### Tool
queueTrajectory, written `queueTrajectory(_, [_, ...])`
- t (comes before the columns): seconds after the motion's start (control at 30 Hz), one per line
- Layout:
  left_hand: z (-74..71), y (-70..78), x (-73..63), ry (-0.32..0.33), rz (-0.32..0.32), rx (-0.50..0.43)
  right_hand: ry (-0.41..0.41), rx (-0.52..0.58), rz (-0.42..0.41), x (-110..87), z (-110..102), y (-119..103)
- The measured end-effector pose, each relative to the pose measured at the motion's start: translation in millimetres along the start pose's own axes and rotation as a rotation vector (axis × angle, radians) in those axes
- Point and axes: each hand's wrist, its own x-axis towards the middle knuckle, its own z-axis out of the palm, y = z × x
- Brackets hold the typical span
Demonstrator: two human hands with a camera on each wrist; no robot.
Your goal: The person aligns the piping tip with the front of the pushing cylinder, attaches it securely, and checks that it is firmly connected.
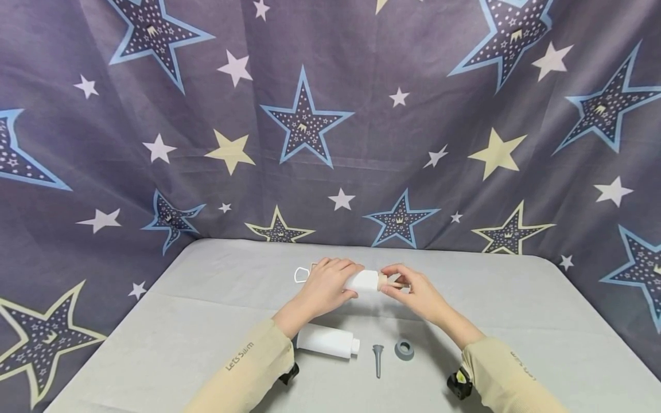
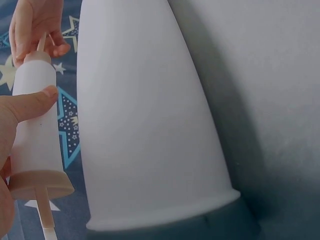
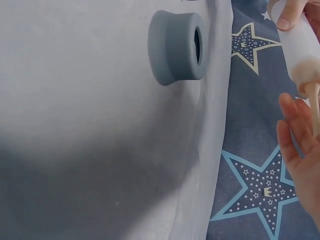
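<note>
My left hand (image 1: 326,285) grips a white tube (image 1: 363,280), held sideways above the table; it resembles an icing syringe. In the left wrist view its thumb lies across the tube, and a beige end cap (image 2: 40,184) with a rod coming out shows below. A pale loop handle (image 1: 302,275) sticks out on the left. At the tube's other end is a beige nozzle cap (image 1: 383,281) with a thin spout. The thumb and index finger of my right hand (image 1: 419,295) flank that cap, fingertips right at it. Several right-hand fingers show beside the spout (image 3: 313,107).
Below the hands lies a second white tube (image 1: 327,341) with a grey end, partly behind my left forearm. A grey nozzle (image 1: 378,360) and a grey ring-shaped cap (image 1: 404,349) lie right of it. Star-patterned cloth (image 1: 341,143) hangs behind the grey table (image 1: 217,338).
</note>
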Motion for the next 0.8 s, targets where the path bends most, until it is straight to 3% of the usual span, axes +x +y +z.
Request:
queueTrajectory(0.47, [1.2,-1.8,0.5,0.005,0.008,0.004,0.031,-0.072,-0.056,1.8,2,-1])
queueTrajectory(0.7, [0.6,-1.5,1.1,-0.009,-0.003,0.012,0.003,-0.026,-0.043,-4.2,-6,-41])
queueTrajectory(0.8, [0.1,-1.3,1.0,-0.006,0.0,0.008,0.002,-0.014,-0.044,-4.4,-6,-41])
